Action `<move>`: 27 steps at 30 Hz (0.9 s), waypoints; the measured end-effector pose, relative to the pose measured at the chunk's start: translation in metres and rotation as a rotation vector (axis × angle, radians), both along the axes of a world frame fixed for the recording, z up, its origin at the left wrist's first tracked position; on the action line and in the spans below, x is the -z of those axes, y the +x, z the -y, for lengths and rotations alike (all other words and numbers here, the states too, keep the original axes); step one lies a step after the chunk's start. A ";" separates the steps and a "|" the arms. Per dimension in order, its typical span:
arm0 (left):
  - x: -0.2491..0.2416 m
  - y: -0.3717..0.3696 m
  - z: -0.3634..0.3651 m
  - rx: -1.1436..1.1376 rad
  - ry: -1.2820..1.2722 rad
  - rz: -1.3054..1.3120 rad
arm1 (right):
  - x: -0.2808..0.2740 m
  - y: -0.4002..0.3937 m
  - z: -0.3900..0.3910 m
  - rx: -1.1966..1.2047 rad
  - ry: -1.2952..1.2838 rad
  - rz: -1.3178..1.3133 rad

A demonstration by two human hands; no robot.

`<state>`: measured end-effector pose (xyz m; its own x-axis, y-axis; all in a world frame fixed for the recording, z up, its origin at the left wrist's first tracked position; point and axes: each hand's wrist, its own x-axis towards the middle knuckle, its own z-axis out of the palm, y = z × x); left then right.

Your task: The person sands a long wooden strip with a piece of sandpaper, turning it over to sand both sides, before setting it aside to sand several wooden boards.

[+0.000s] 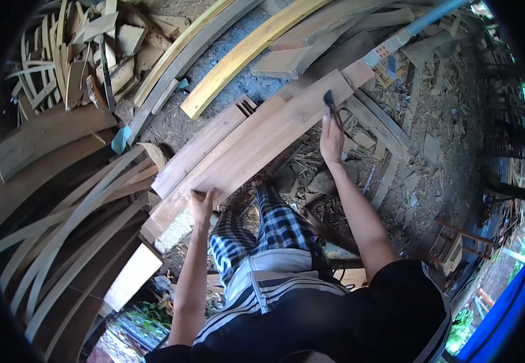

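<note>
A long, pale, smooth wooden board (268, 136) lies diagonally in front of me, across stacked timber. My left hand (200, 209) is closed at its near edge, toward the lower left end, with a small dark patch beside the fingertips. Further up the board, my right hand (332, 142) is closed around a slim tool with a dark, rounded head (329, 97). That head overlaps the board near its upper right end; I cannot tell the tool's exact kind. Right behind the board is another plank (205, 140) with dark slots cut in its end.
Curved beams (244, 57) lie on the ground at the far side. Offcuts (102, 54) are heaped at upper left, and long bent strips (63, 224) fill the left. Wood chips and scraps (422, 163) litter the ground to the right, near a small wooden frame (462, 245).
</note>
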<state>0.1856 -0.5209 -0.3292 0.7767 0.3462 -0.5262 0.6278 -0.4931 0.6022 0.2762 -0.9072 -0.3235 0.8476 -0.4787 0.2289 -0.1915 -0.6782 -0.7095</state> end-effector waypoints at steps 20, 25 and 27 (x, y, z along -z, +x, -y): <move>-0.027 0.011 -0.001 0.587 0.471 0.025 | 0.021 -0.036 -0.124 -0.939 -0.360 0.084; -0.032 0.018 0.007 0.645 0.528 0.038 | 0.035 0.041 -0.011 -0.502 -0.603 -0.025; -0.039 0.025 0.016 0.771 0.630 0.016 | 0.024 0.050 -0.008 -0.311 -0.533 -0.078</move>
